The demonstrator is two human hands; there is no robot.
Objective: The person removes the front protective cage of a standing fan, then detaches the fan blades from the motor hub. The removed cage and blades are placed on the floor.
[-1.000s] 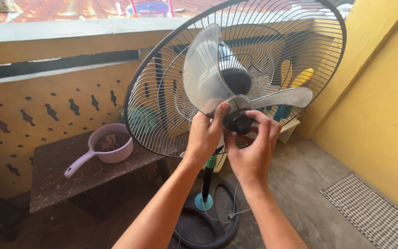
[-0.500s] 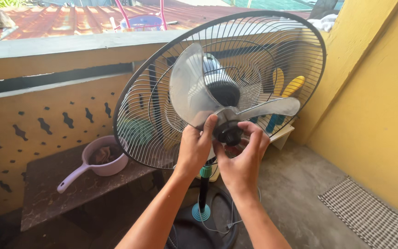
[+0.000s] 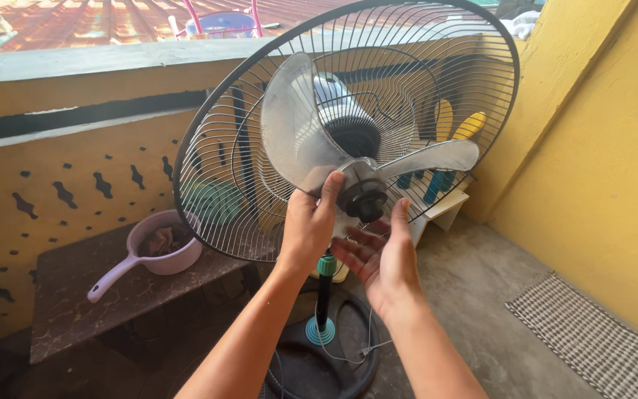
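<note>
change: black hub cap (image 3: 367, 201) is released by right hand (image 3: 379, 255) — fingers now spread below it | left hand (image 3: 309, 222) grip clamped on fan blade (image 3: 300, 129) | blade on motor shaft, inside rear grille (image 3: 245, 185)

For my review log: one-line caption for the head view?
Left hand grips fan blade; right hand open beneath black hub cap.

Bright daylight from upper left over the wall (image 3: 75, 55); roof (image 3: 75, 15) beyond is washed out. Yellow side wall (image 3: 599, 148) evenly lit. Deep shadow under the bench (image 3: 112, 284), lower left dim. Wide-angle bending at edges; right hand (image 3: 378, 258) slightly blurred.
</note>
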